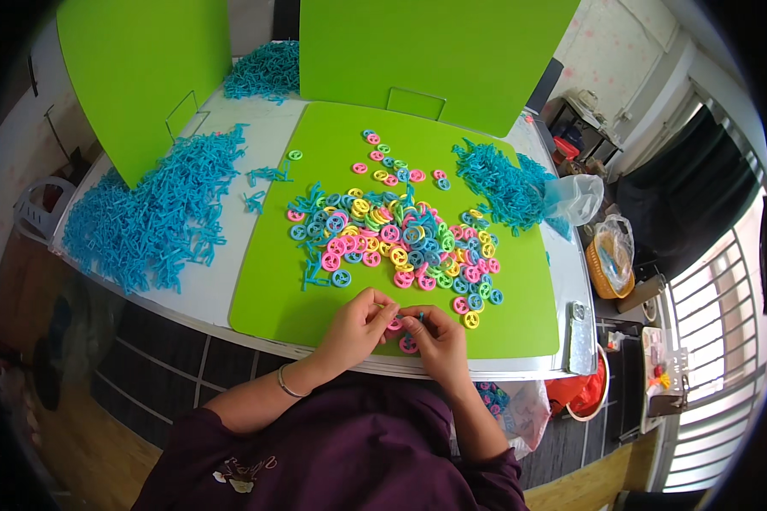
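Fingers of both hands meet over a pink ring at the near edge of the green mat. The left hand curls its fingertips onto the ring's left side, while the right hand pinches it from the right together with a small blue piece; exactly how the piece sits against the ring is too small to tell. Just below the right hand's fingers, a 2nd pink ring lies on the mat near its front edge.

Beyond the hands, toward the mat's middle, spreads a loose heap of rings in pink, yellow, blue and green, with a few blue sticks mixed in at its left side. At the mat's far right corner lies a mound of blue sticks, touching a clear plastic bag. Left of the mat, on the white counter, rests a much larger pile of blue sticks. Behind the mat stand 2 upright green boards, with another blue heap between them.
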Action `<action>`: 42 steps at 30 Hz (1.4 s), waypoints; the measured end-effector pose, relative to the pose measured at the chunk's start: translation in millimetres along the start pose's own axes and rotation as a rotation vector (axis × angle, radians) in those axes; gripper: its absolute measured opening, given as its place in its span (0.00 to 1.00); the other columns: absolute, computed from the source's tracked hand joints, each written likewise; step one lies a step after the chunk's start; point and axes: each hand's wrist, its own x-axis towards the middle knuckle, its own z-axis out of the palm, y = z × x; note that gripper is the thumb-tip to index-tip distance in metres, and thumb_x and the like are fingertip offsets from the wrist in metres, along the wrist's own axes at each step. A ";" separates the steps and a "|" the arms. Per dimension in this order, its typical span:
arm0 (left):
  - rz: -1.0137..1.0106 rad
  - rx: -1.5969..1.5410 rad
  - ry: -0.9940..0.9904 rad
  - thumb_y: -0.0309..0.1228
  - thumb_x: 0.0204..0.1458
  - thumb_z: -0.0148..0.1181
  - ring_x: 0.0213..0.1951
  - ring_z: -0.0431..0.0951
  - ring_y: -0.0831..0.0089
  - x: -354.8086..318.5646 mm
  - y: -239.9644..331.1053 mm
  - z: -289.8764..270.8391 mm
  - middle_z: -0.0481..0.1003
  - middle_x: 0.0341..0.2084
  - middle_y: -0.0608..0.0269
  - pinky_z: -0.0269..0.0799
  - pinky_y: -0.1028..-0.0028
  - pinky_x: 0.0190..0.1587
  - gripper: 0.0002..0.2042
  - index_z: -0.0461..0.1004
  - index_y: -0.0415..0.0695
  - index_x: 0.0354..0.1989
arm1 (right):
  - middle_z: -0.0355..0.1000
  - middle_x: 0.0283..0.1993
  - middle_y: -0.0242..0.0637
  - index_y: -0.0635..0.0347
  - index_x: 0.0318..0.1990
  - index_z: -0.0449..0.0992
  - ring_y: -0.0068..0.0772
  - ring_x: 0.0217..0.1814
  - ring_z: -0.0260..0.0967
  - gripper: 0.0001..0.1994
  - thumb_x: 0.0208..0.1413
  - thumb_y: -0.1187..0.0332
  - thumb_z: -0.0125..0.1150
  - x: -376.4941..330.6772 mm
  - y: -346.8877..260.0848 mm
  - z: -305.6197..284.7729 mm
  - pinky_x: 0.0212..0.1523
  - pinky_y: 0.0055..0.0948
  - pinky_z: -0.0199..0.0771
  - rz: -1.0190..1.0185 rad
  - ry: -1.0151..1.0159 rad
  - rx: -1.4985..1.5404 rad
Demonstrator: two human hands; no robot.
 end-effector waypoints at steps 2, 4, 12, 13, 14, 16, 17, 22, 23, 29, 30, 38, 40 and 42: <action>-0.008 0.015 0.011 0.30 0.59 0.53 0.27 0.74 0.82 -1.1 4.4 -2.2 0.75 0.28 0.63 0.70 0.81 0.30 0.07 0.68 0.38 0.38 | 0.74 0.29 0.36 0.64 0.36 0.76 0.25 0.29 0.71 0.05 0.51 0.74 0.62 -0.9 -10.1 1.2 0.31 0.23 0.70 -0.222 0.072 -0.414; -0.039 -0.129 -0.018 0.29 0.58 0.53 0.31 0.75 0.80 0.6 1.6 -4.8 0.75 0.31 0.62 0.72 0.80 0.34 0.08 0.69 0.37 0.40 | 0.74 0.29 0.38 0.63 0.34 0.77 0.31 0.30 0.72 0.05 0.49 0.75 0.63 1.8 -10.5 -0.2 0.32 0.26 0.70 -0.342 0.117 -0.487; -0.138 -0.546 -0.132 0.25 0.58 0.53 0.41 0.76 0.75 1.2 4.4 -11.9 0.75 0.40 0.59 0.75 0.76 0.45 0.12 0.71 0.35 0.48 | 0.74 0.29 0.40 0.62 0.32 0.76 0.40 0.33 0.72 0.06 0.45 0.78 0.64 0.7 -3.2 8.9 0.32 0.32 0.71 -0.487 0.275 -0.568; -0.097 -0.508 -0.094 0.25 0.57 0.53 0.40 0.77 0.75 1.0 3.8 -11.1 0.76 0.40 0.59 0.76 0.76 0.44 0.11 0.72 0.34 0.47 | 0.74 0.29 0.41 0.62 0.32 0.77 0.39 0.32 0.72 0.06 0.45 0.78 0.64 2.2 -3.3 10.1 0.32 0.32 0.71 -0.555 0.269 -0.601; -0.057 -0.469 -0.056 0.24 0.57 0.53 0.39 0.77 0.75 0.5 3.4 -10.2 0.76 0.39 0.59 0.76 0.76 0.43 0.11 0.72 0.34 0.47 | 0.74 0.29 0.41 0.62 0.32 0.77 0.39 0.31 0.73 0.06 0.45 0.78 0.64 2.9 -3.3 11.0 0.32 0.31 0.71 -0.624 0.262 -0.634; 0.016 -0.326 -0.031 0.24 0.57 0.53 0.38 0.77 0.75 -2.7 3.0 -7.2 0.76 0.38 0.58 0.77 0.76 0.41 0.11 0.73 0.33 0.46 | 0.74 0.29 0.41 0.63 0.32 0.77 0.39 0.31 0.72 0.06 0.45 0.79 0.63 1.3 -5.1 11.5 0.32 0.32 0.72 -0.519 0.244 -0.560; 0.091 -0.179 -0.008 0.23 0.57 0.53 0.37 0.78 0.75 -4.3 3.0 -6.4 0.77 0.37 0.58 0.78 0.76 0.40 0.10 0.73 0.32 0.45 | 0.74 0.29 0.41 0.63 0.32 0.77 0.39 0.31 0.72 0.05 0.46 0.80 0.62 0.6 -5.6 11.3 0.32 0.32 0.72 -0.416 0.230 -0.485; 0.034 -0.261 0.011 0.24 0.57 0.52 0.36 0.78 0.76 -2.7 4.1 -9.8 0.77 0.36 0.58 0.78 0.77 0.39 0.10 0.73 0.31 0.44 | 0.74 0.29 0.41 0.63 0.32 0.77 0.37 0.31 0.73 0.05 0.46 0.80 0.62 1.2 -5.1 3.7 0.32 0.30 0.72 -0.467 0.119 -0.513; -0.007 -0.302 0.006 0.24 0.57 0.53 0.36 0.78 0.76 -2.1 3.9 -10.6 0.77 0.36 0.58 0.78 0.77 0.40 0.10 0.73 0.31 0.44 | 0.74 0.29 0.42 0.63 0.33 0.77 0.37 0.31 0.73 0.05 0.47 0.80 0.61 0.7 -6.6 2.8 0.33 0.29 0.72 -0.528 0.075 -0.564; 0.054 -0.160 0.030 0.25 0.57 0.53 0.36 0.78 0.77 -4.9 -0.1 -6.9 0.77 0.36 0.58 0.77 0.78 0.39 0.10 0.73 0.32 0.44 | 0.74 0.28 0.41 0.64 0.33 0.77 0.38 0.31 0.72 0.05 0.47 0.80 0.61 -6.6 -4.9 11.6 0.33 0.28 0.71 -0.239 0.174 -0.310; 0.049 -0.162 0.032 0.25 0.57 0.53 0.36 0.78 0.77 -5.1 0.8 -6.3 0.77 0.36 0.58 0.77 0.78 0.39 0.10 0.73 0.32 0.44 | 0.74 0.28 0.41 0.64 0.33 0.77 0.38 0.31 0.72 0.05 0.47 0.80 0.61 -7.0 -3.6 11.5 0.33 0.28 0.71 -0.234 0.172 -0.311; -0.089 -0.115 -0.085 0.26 0.57 0.54 0.31 0.78 0.79 -0.2 4.6 -10.1 0.78 0.31 0.58 0.76 0.80 0.35 0.11 0.73 0.32 0.44 | 0.75 0.29 0.40 0.67 0.33 0.75 0.27 0.30 0.73 0.04 0.49 0.78 0.61 0.3 -2.2 -6.3 0.32 0.24 0.71 -0.337 0.016 -0.497; -0.081 -0.080 -0.085 0.26 0.57 0.54 0.30 0.78 0.79 -0.4 4.3 -8.7 0.78 0.30 0.58 0.76 0.80 0.34 0.11 0.73 0.32 0.44 | 0.75 0.30 0.38 0.68 0.33 0.74 0.23 0.32 0.71 0.04 0.50 0.79 0.61 -3.2 -2.0 -4.8 0.34 0.22 0.70 -0.206 0.023 -0.411; -0.074 -0.046 -0.084 0.26 0.57 0.54 0.30 0.78 0.80 -0.6 4.8 -8.2 0.79 0.30 0.58 0.75 0.81 0.33 0.11 0.73 0.32 0.44 | 0.75 0.30 0.35 0.68 0.34 0.74 0.19 0.34 0.70 0.03 0.51 0.79 0.60 -5.2 -0.6 -3.0 0.36 0.20 0.69 -0.075 0.029 -0.326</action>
